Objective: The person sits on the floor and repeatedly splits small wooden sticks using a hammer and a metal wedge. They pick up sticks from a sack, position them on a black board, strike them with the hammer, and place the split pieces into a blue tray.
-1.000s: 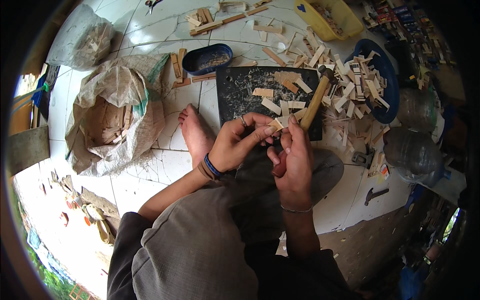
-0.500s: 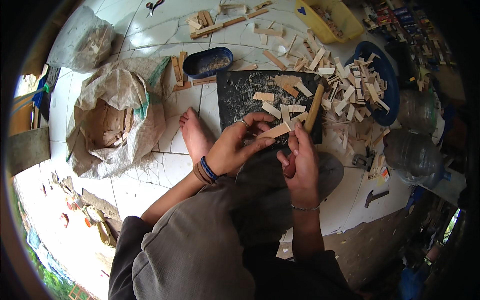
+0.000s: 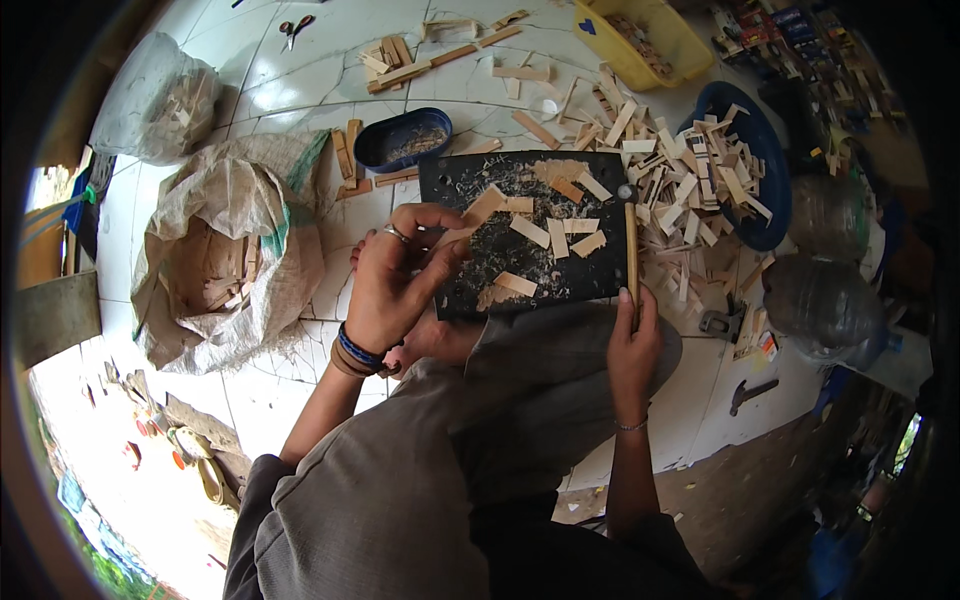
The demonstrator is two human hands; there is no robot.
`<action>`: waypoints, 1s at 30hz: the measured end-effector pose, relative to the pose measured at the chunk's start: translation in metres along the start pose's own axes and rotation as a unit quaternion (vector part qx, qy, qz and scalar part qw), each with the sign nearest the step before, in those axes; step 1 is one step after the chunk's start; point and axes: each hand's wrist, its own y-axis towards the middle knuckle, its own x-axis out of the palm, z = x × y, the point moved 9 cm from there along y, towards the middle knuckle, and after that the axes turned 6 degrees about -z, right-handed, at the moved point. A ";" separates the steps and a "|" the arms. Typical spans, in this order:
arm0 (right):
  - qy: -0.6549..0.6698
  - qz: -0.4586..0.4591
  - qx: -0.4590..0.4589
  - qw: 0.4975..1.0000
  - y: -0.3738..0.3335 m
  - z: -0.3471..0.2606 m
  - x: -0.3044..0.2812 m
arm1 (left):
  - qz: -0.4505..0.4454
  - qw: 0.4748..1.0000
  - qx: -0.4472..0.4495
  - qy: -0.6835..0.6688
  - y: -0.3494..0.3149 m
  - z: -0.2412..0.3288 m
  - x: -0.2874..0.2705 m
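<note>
My left hand (image 3: 393, 268) is closed on a thin pale wooden strip (image 3: 484, 206), pinched between thumb and fingers over the left side of a black board (image 3: 455, 280). Several short wood pieces (image 3: 516, 284) lie on the board among fine shavings. At the board's right edge, my right hand (image 3: 636, 335) has its fingers around the lower end of a hammer's wooden handle (image 3: 632, 245). The hammer's head points away from me, resting near the far right of the board. The fingers curled under the left hand are partly hidden.
Right of the board spreads a heap of wood pieces (image 3: 665, 165), spilling from a blue basin (image 3: 782, 205). A small blue tub (image 3: 362, 150) and an open woven sack (image 3: 170, 290) stand left. A second hammer (image 3: 752, 395) and plastic bottles (image 3: 815, 300) lie at right.
My left hand has moved left with a wooden strip. My right hand has left the strip and moved right onto the hammer handle; the reddish handle it held is out of sight.
</note>
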 end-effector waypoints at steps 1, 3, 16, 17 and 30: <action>0.000 0.000 -0.003 1.000 -0.003 0.004 0.001 | 0.012 1.000 0.014 0.004 0.000 0.003 -0.004; -0.028 0.008 -0.003 1.000 -0.010 0.008 0.002 | 0.019 1.000 0.012 -0.017 -0.001 0.003 -0.009; -0.071 -0.008 -0.143 0.987 -0.012 -0.065 0.012 | -0.004 0.995 -0.026 0.091 -0.009 -0.002 -0.011; -0.043 -0.032 -0.179 0.982 -0.013 -0.077 0.026 | -0.040 0.989 -0.027 0.137 -0.009 -0.002 -0.007; -0.005 -0.065 -0.219 0.974 -0.018 -0.077 0.067 | -0.007 0.996 -0.082 0.027 -0.004 -0.007 0.006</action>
